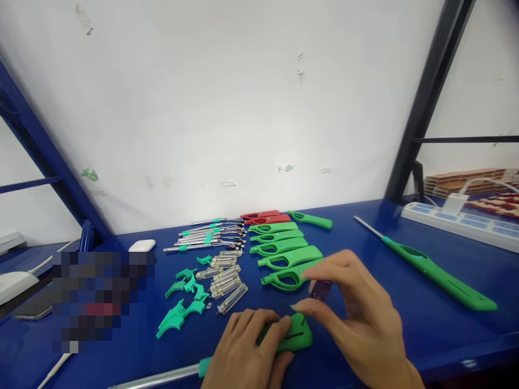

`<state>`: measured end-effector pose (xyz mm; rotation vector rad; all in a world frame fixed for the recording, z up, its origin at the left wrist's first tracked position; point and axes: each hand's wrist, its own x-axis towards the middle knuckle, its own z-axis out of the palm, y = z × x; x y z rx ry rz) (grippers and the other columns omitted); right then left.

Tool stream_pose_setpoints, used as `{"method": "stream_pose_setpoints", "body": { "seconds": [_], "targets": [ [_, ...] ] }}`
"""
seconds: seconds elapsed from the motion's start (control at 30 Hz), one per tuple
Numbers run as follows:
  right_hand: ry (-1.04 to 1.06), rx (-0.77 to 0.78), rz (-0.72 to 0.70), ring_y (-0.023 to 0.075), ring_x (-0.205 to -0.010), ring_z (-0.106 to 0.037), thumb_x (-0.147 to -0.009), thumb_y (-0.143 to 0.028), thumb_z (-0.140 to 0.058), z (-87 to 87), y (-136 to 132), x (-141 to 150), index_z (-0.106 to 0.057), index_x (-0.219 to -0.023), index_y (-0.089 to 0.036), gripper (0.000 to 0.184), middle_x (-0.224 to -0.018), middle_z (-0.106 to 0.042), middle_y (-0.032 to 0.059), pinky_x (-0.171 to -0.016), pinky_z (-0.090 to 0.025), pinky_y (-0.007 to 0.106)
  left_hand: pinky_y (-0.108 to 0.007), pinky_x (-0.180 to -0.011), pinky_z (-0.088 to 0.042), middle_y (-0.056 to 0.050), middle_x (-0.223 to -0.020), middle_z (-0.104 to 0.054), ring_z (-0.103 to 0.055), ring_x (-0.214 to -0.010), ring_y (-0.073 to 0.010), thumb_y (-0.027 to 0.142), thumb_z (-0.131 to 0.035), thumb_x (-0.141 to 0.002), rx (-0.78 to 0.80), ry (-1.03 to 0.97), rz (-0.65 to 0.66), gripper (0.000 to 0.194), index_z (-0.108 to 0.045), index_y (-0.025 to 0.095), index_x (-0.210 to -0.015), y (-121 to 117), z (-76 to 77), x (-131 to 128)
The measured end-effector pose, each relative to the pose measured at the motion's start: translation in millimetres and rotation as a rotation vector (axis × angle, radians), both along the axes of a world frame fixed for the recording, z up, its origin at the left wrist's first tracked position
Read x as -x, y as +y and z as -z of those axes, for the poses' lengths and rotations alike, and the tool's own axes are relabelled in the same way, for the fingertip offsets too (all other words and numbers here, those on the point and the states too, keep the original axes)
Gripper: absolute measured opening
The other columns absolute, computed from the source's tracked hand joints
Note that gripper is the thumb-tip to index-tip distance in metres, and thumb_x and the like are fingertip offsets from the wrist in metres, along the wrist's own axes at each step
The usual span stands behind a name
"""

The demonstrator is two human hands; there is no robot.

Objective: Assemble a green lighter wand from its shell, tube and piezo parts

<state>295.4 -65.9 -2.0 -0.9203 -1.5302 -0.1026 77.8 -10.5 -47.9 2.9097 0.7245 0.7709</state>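
Observation:
My left hand [249,348] is wrapped over a green long-neck lighter [298,334] lying on the blue table, its metal tube pointing left. Most of the lighter's body is hidden under the fingers. Just above its rounded end, my right hand [357,319] pinches a small dark purple object [321,290] between thumb and fingers; its kind is unclear. Beyond the hands lie several green handle shells [290,256] and red ones [267,219]. Left of these are clear fuel tanks [232,299], teal trigger pieces [181,316] and metal lighter tubes with wires [206,237].
A complete green lighter [441,273] lies at the right. Behind it is a white power strip [462,221] with a plugged-in charger. A white case [141,246] sits at the left, near a blurred-out patch. Metal posts [421,102] stand either side before the white wall.

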Motion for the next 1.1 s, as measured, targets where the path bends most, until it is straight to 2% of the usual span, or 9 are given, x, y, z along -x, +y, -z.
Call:
{"method": "stream_pose_setpoints", "body": {
  "seconds": [0.07,0.17,0.33,0.53,0.7,0.77,0.87,1.0,1.1],
  "targets": [
    [-0.065,-0.001,0.032,0.0138,-0.091,-0.070,-0.110,-0.028,-0.069,-0.5,0.5,0.7,-0.072,-0.135,-0.031,0.025,-0.107,-0.068,0.0013,-0.083,-0.062,0.022,-0.040,-0.092,-0.064,0.001,-0.126,-0.077,-0.077,-0.106,-0.0243,0.024,-0.076,-0.102,-0.004,-0.007,0.000,0.046,-0.062,0.034,-0.145,-0.5,-0.2,0.2],
    [-0.084,0.059,-0.055,0.0136,-0.108,-0.074,-0.116,-0.018,-0.050,0.5,1.5,2.5,-0.064,-0.148,-0.032,0.038,-0.122,-0.073,0.0025,-0.095,-0.061,0.022,-0.039,-0.092,-0.064,0.002,-0.124,-0.077,-0.077,-0.105,-0.0236,0.024,-0.077,-0.101,-0.001,-0.015,-0.007,0.047,-0.063,0.034,-0.144,-0.5,-1.1,0.1],
    [0.077,0.025,-0.058,0.0108,-0.088,-0.069,-0.105,-0.011,-0.071,4.6,2.8,2.1,-0.069,-0.137,-0.036,0.041,-0.106,-0.067,-0.0030,-0.082,-0.060,0.022,-0.038,-0.093,-0.064,0.002,-0.125,-0.078,-0.077,-0.106,-0.0232,0.025,-0.077,-0.102,-0.008,-0.012,-0.001,0.046,-0.062,0.034,-0.145,0.5,-1.5,-0.4],
    [0.024,0.078,-0.072,0.0151,-0.112,-0.073,-0.113,-0.010,-0.051,3.1,-0.7,0.8,-0.070,-0.137,-0.034,0.039,-0.121,-0.074,0.0013,-0.094,-0.061,0.026,-0.039,-0.091,-0.064,0.002,-0.124,-0.077,-0.077,-0.105,-0.0233,0.024,-0.076,-0.102,-0.009,-0.004,-0.006,0.045,-0.062,0.034,-0.144,-0.2,-1.2,0.1],
    [0.081,0.040,-0.025,0.0123,-0.086,-0.070,-0.103,-0.022,-0.078,1.1,-2.9,-0.4,-0.076,-0.129,-0.035,0.029,-0.101,-0.070,-0.0021,-0.079,-0.061,0.022,-0.040,-0.092,-0.064,0.001,-0.125,-0.077,-0.077,-0.106,-0.0240,0.025,-0.075,-0.103,-0.010,0.007,-0.007,0.045,-0.062,0.034,-0.145,-0.7,-0.5,-0.5],
    [0.034,0.044,-0.027,0.0132,-0.093,-0.073,-0.108,-0.025,-0.071,-1.0,-3.6,-0.3,-0.076,-0.133,-0.035,0.027,-0.108,-0.073,-0.0006,-0.083,-0.061,0.021,-0.039,-0.092,-0.064,0.001,-0.125,-0.078,-0.077,-0.106,-0.0236,0.025,-0.074,-0.104,-0.015,0.001,-0.008,0.045,-0.062,0.034,-0.145,-0.3,-0.2,-0.9],
    [0.030,0.100,-0.090,0.0133,-0.098,-0.076,-0.113,-0.017,-0.056,-3.4,-4.0,1.5,-0.072,-0.141,-0.036,0.037,-0.115,-0.078,-0.0004,-0.086,-0.062,0.022,-0.037,-0.092,-0.064,0.002,-0.123,-0.078,-0.077,-0.105,-0.0224,0.026,-0.075,-0.104,-0.026,-0.011,-0.011,0.043,-0.064,0.034,-0.144,0.2,-0.7,-1.1],
    [0.090,0.061,-0.116,0.0125,-0.083,-0.072,-0.104,-0.016,-0.073,-2.3,-2.7,3.2,-0.076,-0.129,-0.037,0.033,-0.099,-0.071,-0.0025,-0.077,-0.063,0.022,-0.037,-0.092,-0.064,0.001,-0.124,-0.078,-0.077,-0.105,-0.0224,0.026,-0.074,-0.104,-0.020,-0.003,-0.010,0.041,-0.065,0.033,-0.143,-0.7,-2.7,-0.2],
    [0.048,0.066,-0.060,0.0145,-0.092,-0.073,-0.107,-0.016,-0.067,-0.2,-2.4,2.5,-0.075,-0.135,-0.036,0.035,-0.111,-0.073,0.0012,-0.080,-0.063,0.024,-0.038,-0.092,-0.064,0.001,-0.124,-0.078,-0.077,-0.106,-0.0233,0.025,-0.074,-0.104,-0.009,-0.005,-0.010,0.041,-0.064,0.033,-0.143,-1.0,-3.0,-0.2]
  ]
}}
